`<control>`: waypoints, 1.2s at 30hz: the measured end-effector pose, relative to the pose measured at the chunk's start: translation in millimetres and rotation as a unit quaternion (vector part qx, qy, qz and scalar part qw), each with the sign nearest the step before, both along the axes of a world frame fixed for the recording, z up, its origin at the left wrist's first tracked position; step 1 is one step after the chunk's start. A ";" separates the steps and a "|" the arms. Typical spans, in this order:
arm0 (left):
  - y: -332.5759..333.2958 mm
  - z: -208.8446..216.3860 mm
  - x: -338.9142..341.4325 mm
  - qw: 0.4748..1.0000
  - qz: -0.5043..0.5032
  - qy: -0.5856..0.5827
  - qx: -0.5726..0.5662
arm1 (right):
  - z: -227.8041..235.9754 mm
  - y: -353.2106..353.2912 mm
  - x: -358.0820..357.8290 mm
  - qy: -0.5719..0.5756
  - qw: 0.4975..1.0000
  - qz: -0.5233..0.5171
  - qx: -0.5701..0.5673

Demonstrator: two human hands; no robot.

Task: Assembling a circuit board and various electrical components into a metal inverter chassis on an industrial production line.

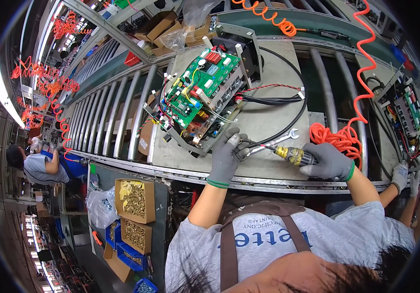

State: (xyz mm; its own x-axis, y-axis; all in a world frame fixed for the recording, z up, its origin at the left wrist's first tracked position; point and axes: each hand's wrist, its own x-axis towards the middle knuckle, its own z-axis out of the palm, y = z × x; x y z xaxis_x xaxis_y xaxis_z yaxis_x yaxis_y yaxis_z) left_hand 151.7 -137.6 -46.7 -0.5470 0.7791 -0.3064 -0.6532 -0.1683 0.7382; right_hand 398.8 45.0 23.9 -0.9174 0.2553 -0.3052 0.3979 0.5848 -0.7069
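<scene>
My right hand (329,162), in a grey glove with a green cuff, is closed round the yellow and black handle of a screwdriver (293,155). Its shaft points left toward my left hand (227,155), gloved the same way. The left fingers are pinched together by the shaft's tip; what they hold is too small to make out. Just behind the shaft, a metal wrench (284,139) lies on the pale board (283,117). Beyond my left hand stands an open electronic unit with a green circuit board (210,73), coloured wires and a black cable (303,110).
Metal rollers (105,122) run off to the left. A coiled orange air hose (337,141) lies right of the board. Boxes of screws (135,200) stand at lower left. Another person's gloved hand (399,177) is at a second unit (408,115) on the right.
</scene>
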 end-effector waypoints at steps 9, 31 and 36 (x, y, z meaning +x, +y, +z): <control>16.7 8.8 -6.6 0.994 0.014 0.090 -0.059 | -1.9 12.6 -7.7 -0.002 1.000 -0.005 0.004; 118.8 -8.2 -21.8 0.482 -0.174 0.766 -0.387 | -3.2 88.5 -47.4 -0.032 0.988 -0.126 0.078; 132.5 -5.4 -20.1 0.479 -0.197 0.730 -0.446 | -21.5 102.5 -65.6 -0.071 0.988 -0.111 0.079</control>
